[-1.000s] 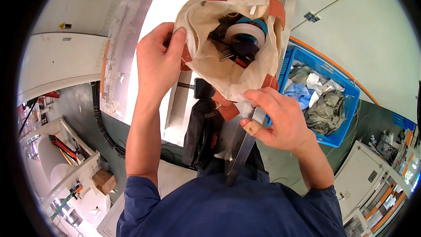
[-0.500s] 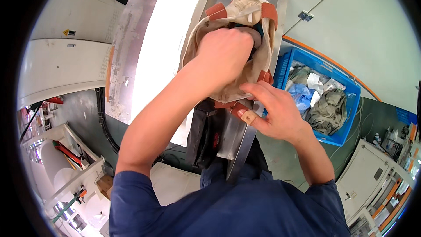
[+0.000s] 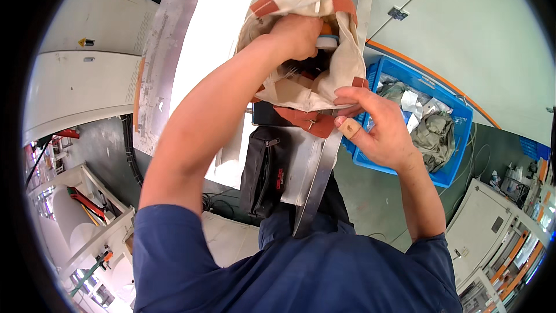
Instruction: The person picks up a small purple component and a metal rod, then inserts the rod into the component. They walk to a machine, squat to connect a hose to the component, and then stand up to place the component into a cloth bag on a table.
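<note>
A cream canvas bag (image 3: 350, 58) with red-brown leather tabs stands with its mouth open on the metal bench. My left hand (image 3: 296, 36) reaches inside, its fingers curled and mostly hidden, so what they grip does not show. Beside those fingers lies a round pale thing with a blue edge (image 3: 328, 42), with some orange behind it. Lower in the bag it is dark, and the contents there are unclear. My right hand (image 3: 379, 127) pinches the bag's near right rim between thumb and fingers; a tan bandage wraps the thumb.
A black zippered pouch (image 3: 263, 174) lies on the bench nearer me, beside a dark flat thing (image 3: 269, 114) partly under the bag. On the right, a blue crate (image 3: 379, 165) holds crumpled cloth and plastic. White cabinets (image 3: 463, 40) stand behind it.
My left hand has drawn up and away toward the bag's far side, uncovering the pale round thing. The bag's mouth gapes wider, and my right hand has shifted slightly right with the rim.
</note>
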Motion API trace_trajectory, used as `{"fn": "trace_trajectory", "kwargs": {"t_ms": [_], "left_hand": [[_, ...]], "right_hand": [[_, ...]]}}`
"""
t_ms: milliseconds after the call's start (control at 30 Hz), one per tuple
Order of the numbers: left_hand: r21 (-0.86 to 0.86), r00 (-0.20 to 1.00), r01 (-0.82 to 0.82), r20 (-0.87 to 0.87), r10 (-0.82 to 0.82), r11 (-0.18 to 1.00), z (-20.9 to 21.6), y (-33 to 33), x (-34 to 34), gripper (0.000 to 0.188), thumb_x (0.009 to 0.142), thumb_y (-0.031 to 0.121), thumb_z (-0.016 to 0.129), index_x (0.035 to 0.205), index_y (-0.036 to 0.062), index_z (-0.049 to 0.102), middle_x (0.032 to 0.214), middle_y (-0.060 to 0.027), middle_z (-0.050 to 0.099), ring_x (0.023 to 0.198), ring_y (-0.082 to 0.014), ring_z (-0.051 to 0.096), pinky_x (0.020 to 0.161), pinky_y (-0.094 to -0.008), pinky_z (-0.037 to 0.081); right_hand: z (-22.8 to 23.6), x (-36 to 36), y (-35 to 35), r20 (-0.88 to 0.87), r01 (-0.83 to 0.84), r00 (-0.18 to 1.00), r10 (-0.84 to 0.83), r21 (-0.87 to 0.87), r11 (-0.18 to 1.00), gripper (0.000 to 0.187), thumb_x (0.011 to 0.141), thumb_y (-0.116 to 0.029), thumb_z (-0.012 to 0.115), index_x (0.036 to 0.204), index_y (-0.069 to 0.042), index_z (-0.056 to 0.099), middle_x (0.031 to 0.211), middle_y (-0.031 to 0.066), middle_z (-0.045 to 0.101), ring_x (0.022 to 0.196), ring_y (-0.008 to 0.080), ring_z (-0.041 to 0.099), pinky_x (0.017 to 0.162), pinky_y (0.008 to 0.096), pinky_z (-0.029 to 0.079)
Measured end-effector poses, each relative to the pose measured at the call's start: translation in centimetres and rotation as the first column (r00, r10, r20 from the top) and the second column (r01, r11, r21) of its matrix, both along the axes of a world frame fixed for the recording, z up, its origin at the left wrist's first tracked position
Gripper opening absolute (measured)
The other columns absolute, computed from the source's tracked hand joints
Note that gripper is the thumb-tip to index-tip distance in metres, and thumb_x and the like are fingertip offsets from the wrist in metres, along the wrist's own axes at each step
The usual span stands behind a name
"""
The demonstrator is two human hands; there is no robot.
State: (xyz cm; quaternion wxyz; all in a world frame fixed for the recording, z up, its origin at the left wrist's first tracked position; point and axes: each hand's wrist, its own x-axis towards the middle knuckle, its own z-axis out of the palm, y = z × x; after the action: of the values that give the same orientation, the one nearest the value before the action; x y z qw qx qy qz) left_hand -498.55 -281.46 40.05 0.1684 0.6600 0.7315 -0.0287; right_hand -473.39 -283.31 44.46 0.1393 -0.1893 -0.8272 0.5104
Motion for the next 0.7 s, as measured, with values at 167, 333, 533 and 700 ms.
{"fn": "trace_trajectory", "kwargs": {"t_ms": [167,333,533,700], "left_hand": [[0.331,0.929,0.1,-0.368,0.03,0.938,5.6,-3.0,-0.6,0.03,0.078,0.007,0.066,0.107,0.0003,0.058,0.098,-0.0157,0.07,0.088,-0.0295,0.071,0.071,-0.0402,0.058],[0.317,0.905,-0.043,-0.389,0.172,0.947,5.8,-3.4,-3.2,0.044,0.076,0.025,0.081,0.102,0.0038,0.053,0.097,-0.0137,0.068,0.091,-0.0314,0.069,0.071,-0.0412,0.057],[0.319,0.916,-0.037,-0.367,0.16,0.947,5.6,-3.9,-2.9,0.045,0.076,0.027,0.081,0.104,0.0042,0.053,0.098,-0.0132,0.068,0.089,-0.0314,0.07,0.071,-0.0423,0.056],[0.334,0.944,-0.021,-0.303,0.128,0.942,5.4,-3.3,-2.6,0.043,0.077,0.025,0.079,0.105,0.0043,0.053,0.098,-0.0133,0.068,0.088,-0.0312,0.07,0.071,-0.0424,0.056]], "right_hand": [[-0.1,-0.1,0.0,-0.025,0.027,0.999,-0.028,-0.026,0.999,0.037,0.088,-0.015,0.067,0.121,-0.002,0.058,0.102,0.0143,0.069,0.087,0.0257,0.072,0.08,0.0348,0.055],[1.0,-0.1,-0.3,0.011,0.018,1.0,-0.019,0.046,0.999,0.039,0.085,-0.016,0.069,0.12,-0.002,0.059,0.104,0.0141,0.068,0.088,0.026,0.072,0.08,0.0345,0.055],[0.5,-0.2,-0.7,-0.017,-0.005,1.0,0.007,0.102,0.995,0.045,0.083,-0.023,0.077,0.12,-0.004,0.059,0.103,0.0119,0.068,0.084,0.025,0.071,0.074,0.0343,0.056],[0.7,-0.9,-1.3,-0.016,-0.095,0.995,0.099,0.182,0.979,0.049,0.08,-0.028,0.078,0.119,-0.004,0.059,0.098,0.0119,0.066,0.083,0.0299,0.067,0.073,0.0372,0.054]]}}
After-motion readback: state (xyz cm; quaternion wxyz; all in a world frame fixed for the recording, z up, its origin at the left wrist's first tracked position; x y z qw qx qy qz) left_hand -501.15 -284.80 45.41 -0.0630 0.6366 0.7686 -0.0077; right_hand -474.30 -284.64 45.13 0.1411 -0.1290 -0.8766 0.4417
